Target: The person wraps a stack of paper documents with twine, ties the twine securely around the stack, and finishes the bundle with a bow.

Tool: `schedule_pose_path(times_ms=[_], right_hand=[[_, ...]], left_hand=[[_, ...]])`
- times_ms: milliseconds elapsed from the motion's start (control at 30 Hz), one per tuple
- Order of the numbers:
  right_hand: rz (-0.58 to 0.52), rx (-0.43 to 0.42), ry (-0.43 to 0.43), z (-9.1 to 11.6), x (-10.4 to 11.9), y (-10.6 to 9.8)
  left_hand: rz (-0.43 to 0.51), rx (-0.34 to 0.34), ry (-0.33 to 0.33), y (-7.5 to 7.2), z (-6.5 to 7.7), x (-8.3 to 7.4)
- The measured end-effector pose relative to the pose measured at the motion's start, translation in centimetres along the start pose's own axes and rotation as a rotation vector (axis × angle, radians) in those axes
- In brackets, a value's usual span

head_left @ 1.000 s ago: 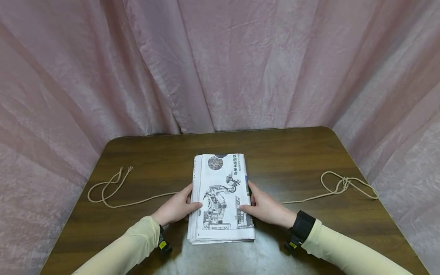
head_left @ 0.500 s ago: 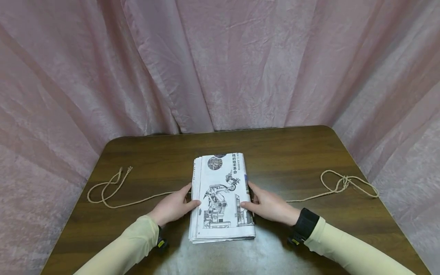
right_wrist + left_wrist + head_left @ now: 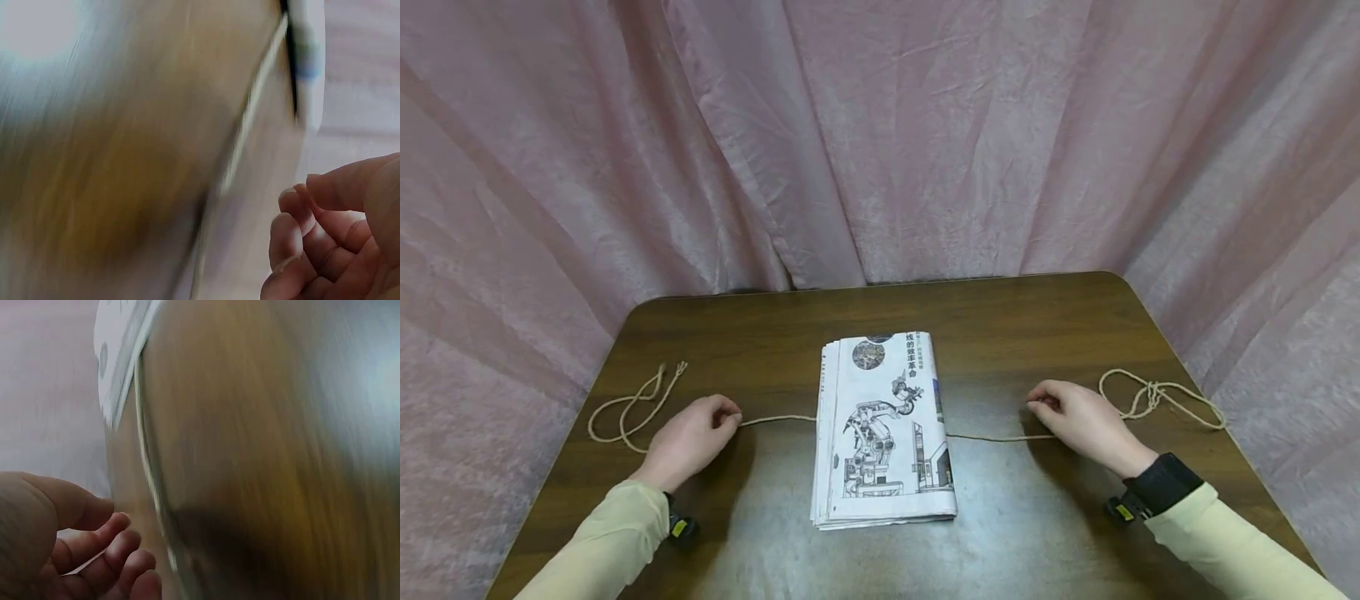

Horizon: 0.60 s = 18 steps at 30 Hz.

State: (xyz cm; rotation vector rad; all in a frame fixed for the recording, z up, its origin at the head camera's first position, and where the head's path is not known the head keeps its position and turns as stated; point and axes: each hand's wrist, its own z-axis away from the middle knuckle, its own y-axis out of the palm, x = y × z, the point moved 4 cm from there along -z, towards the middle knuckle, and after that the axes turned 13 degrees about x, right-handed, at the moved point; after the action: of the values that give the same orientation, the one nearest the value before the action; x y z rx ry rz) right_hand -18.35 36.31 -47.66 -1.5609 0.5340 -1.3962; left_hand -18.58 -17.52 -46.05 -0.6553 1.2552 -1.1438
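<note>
A folded stack of newspaper lies flat on the table, with a robot-arm drawing on top. A thin beige rope runs beneath it and comes out on both sides. My left hand is over the rope left of the stack, fingers loosely bent. In the left wrist view, that hand holds nothing and the rope passes beside its fingertips. To the right, my right hand hovers near the rope, fingers loosely curled. The right wrist view shows this hand apart from the rope.
The brown wooden table has rounded far corners. On its left lies a loose rope end in loops; on its right is a knotted, looped rope end. A pink curtain hangs behind and around the table.
Both hands have let go of the newspaper's sides and moved outward, the left hand to the left and the right hand to the right. The newspaper stays on the rope.
</note>
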Motion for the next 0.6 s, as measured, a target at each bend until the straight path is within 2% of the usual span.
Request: schedule_pose_path(times_ms=[167, 300, 400, 467, 600], right_hand=[[-0.010, -0.033, 0.067, 1.0, -3.3, -2.6], [-0.037, -0.028, 0.093, 0.9, -4.2, -3.2], [-0.044, -0.017, 0.081, 0.1, -3.6, -2.7], [-0.038, -0.015, 0.050, -0.9, -2.6, -2.1], [-0.003, -0.023, -0.060, -3.3, 0.9, -0.4]], left_hand=[[-0.038, -0.087, -0.049, -2.5, 0.9, 4.9], [-0.062, -0.159, -0.116, -3.7, 1.2, 8.6], [-0.068, -0.188, -0.152, -4.1, 1.3, 10.6], [-0.061, -0.182, -0.172, -4.2, 1.2, 11.6], [-0.030, -0.131, -0.221, -4.1, 1.2, 12.7]])
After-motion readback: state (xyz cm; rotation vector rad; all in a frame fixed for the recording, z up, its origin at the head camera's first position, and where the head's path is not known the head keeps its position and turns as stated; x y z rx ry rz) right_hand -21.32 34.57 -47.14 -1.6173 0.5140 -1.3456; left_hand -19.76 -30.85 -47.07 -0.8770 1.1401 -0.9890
